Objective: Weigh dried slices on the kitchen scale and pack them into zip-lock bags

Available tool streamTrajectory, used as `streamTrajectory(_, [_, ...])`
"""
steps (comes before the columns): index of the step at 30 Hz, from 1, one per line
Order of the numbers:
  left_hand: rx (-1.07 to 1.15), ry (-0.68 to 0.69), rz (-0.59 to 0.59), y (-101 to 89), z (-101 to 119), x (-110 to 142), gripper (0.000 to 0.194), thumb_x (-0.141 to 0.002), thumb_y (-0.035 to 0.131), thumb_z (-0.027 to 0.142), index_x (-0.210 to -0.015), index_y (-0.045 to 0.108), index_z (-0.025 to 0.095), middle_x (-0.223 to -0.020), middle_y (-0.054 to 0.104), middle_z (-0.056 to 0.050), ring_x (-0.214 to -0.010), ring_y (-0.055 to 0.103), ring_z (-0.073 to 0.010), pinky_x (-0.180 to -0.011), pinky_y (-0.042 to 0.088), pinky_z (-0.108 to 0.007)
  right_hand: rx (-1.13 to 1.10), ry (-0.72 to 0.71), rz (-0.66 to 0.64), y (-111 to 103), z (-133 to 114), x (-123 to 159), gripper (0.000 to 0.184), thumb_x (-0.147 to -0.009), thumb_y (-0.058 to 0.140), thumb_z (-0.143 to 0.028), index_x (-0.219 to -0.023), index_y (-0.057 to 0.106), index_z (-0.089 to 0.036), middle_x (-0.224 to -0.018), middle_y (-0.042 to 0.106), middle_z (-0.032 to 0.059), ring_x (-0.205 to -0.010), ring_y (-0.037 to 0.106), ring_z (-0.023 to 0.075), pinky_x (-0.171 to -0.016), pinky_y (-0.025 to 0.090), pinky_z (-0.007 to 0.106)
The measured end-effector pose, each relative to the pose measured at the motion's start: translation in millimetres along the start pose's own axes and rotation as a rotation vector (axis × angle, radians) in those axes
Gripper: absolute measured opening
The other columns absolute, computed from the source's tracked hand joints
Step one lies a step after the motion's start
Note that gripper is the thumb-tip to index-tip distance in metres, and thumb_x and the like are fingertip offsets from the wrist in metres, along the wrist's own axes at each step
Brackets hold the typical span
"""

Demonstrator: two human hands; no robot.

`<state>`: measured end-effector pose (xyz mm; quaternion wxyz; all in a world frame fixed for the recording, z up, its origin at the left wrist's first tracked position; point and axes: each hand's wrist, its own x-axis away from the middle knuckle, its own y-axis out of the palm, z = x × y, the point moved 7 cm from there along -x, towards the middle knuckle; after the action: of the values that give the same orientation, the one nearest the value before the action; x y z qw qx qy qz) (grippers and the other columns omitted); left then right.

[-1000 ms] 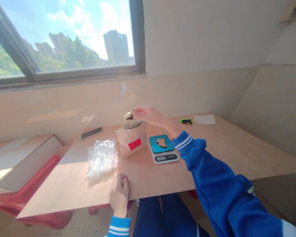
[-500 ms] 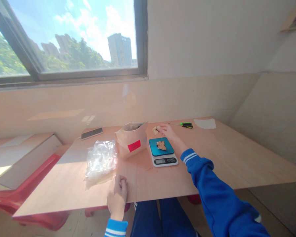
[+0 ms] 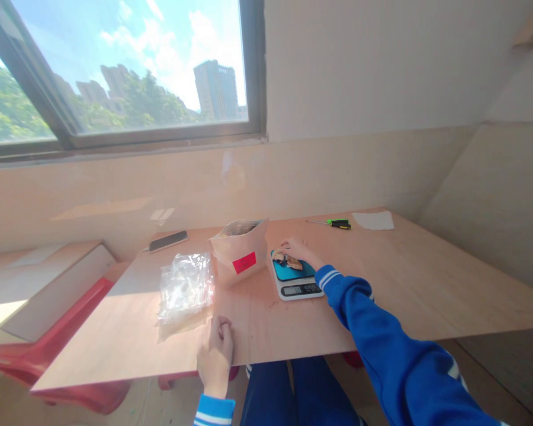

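Observation:
My right hand (image 3: 298,251) reaches over the blue-topped kitchen scale (image 3: 295,279), fingers pinched on a pale dried piece (image 3: 279,257) at the platform's left side. Another tan piece (image 3: 294,264) lies on the platform just under the hand. To the scale's left stands an open brown paper bag (image 3: 240,250) with a red label. My left hand (image 3: 215,354) rests curled at the table's near edge, below a crumpled clear plastic bag (image 3: 185,286), with nothing visible in it.
A phone (image 3: 168,240) lies at the back left of the wooden table (image 3: 408,278). A green-handled screwdriver (image 3: 337,223) and a white sheet (image 3: 372,220) lie at the back right. A red stool (image 3: 57,349) and a low board stand at the left.
My right hand lifted a piece out of the paper bag, swung right past the bag and came down onto the scale platform. The left hand stayed put.

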<state>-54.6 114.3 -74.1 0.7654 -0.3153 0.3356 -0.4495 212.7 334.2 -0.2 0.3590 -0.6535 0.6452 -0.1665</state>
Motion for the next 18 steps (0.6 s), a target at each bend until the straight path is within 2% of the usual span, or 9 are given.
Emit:
streamTrajectory(2, [0.007, 0.006, 0.008, 0.2, -0.4, 0.5, 0.017, -0.089, 0.044, 0.018, -0.078, 0.057, 0.024, -0.066, 0.057, 0.002, -0.066, 0.056, -0.0159, -0.061, 0.033, -0.025, -0.004, -0.020, 0.079, -15.0, -15.6, -2.3, 0.008, -0.086, 0.059, -0.019, -0.087, 0.065, -0.014, -0.102, 0.066, 0.0098, -0.101, 0.059, 0.0217, -0.093, 0.045, 0.042])
streamTrajectory(4, [0.012, 0.004, 0.008, 0.7, -1.0, 1.0, 0.018, -0.089, 0.044, 0.019, -0.078, 0.056, 0.024, -0.067, 0.057, 0.002, -0.066, 0.056, -0.0163, -0.061, 0.033, -0.025, -0.038, -0.071, 0.154, -33.0, -41.8, -4.7, 0.017, -0.087, 0.051, -0.015, -0.094, 0.065, -0.013, -0.110, 0.064, 0.0139, -0.107, 0.057, 0.0222, -0.096, 0.043, 0.040])
streamTrajectory(6, [0.013, -0.001, 0.004, 1.1, -1.4, 1.2, 0.017, -0.089, 0.044, 0.019, -0.079, 0.056, 0.024, -0.068, 0.057, 0.001, -0.066, 0.056, -0.0167, -0.061, 0.033, -0.025, -0.091, -0.144, 0.195, -50.1, -76.9, -4.6, 0.026, -0.090, 0.042, -0.016, -0.106, 0.062, -0.013, -0.117, 0.062, 0.0132, -0.105, 0.058, 0.0182, -0.094, 0.044, 0.034])
streamTrajectory(8, [0.013, -0.008, -0.004, 1.5, -1.5, 1.1, 0.016, -0.089, 0.044, 0.019, -0.079, 0.056, 0.024, -0.067, 0.056, 0.001, -0.066, 0.055, -0.0168, -0.060, 0.032, -0.025, -0.157, -0.255, 0.175, -62.4, -118.3, -0.9, 0.025, -0.091, 0.043, -0.021, -0.106, 0.063, -0.016, -0.113, 0.065, 0.0079, -0.104, 0.060, 0.0148, -0.090, 0.046, 0.028])
streamTrajectory(10, [0.012, -0.013, -0.008, 1.7, -1.1, 0.8, 0.017, -0.089, 0.043, 0.019, -0.080, 0.056, 0.024, -0.066, 0.055, 0.001, -0.064, 0.055, -0.0167, -0.059, 0.031, -0.025, -0.293, -0.480, 0.015, -64.3, -164.8, 7.9, 0.021, -0.088, 0.049, -0.022, -0.098, 0.066, -0.015, -0.104, 0.069, 0.0070, -0.099, 0.062, 0.0158, -0.085, 0.047, 0.027])
streamTrajectory(12, [0.011, -0.012, -0.007, 1.5, -0.3, 0.5, 0.018, -0.090, 0.043, 0.018, -0.079, 0.056, 0.024, -0.067, 0.056, 0.001, -0.065, 0.055, -0.0168, -0.059, 0.031, -0.026, -0.248, -0.608, -0.230, -53.3, -197.1, 17.3, 0.022, -0.086, 0.048, -0.015, -0.092, 0.069, -0.015, -0.096, 0.071, 0.0055, -0.089, 0.064, 0.0150, -0.078, 0.047, 0.025])
streamTrajectory(15, [0.011, -0.002, -0.008, 0.9, 1.3, 0.5, 0.019, -0.090, 0.042, 0.017, -0.077, 0.055, 0.024, -0.069, 0.057, 0.000, -0.068, 0.056, -0.0171, -0.063, 0.033, -0.026, -0.014, -0.631, -0.478, -31.5, -210.9, 22.4, 0.030, -0.079, 0.045, -0.003, -0.086, 0.072, -0.014, -0.089, 0.074, 0.0048, -0.079, 0.063, 0.0133, -0.069, 0.044, 0.022])
streamTrajectory(18, [0.010, 0.002, -0.015, 0.4, 2.3, 1.0, 0.019, -0.090, 0.042, 0.018, -0.078, 0.055, 0.023, -0.070, 0.058, 0.000, -0.069, 0.057, -0.0173, -0.064, 0.034, -0.026, 0.134, -0.584, -0.534, -18.3, -205.5, 16.3, 0.027, -0.076, 0.049, -0.002, -0.084, 0.073, -0.013, -0.090, 0.075, 0.0052, -0.074, 0.062, 0.0132, -0.063, 0.041, 0.021])
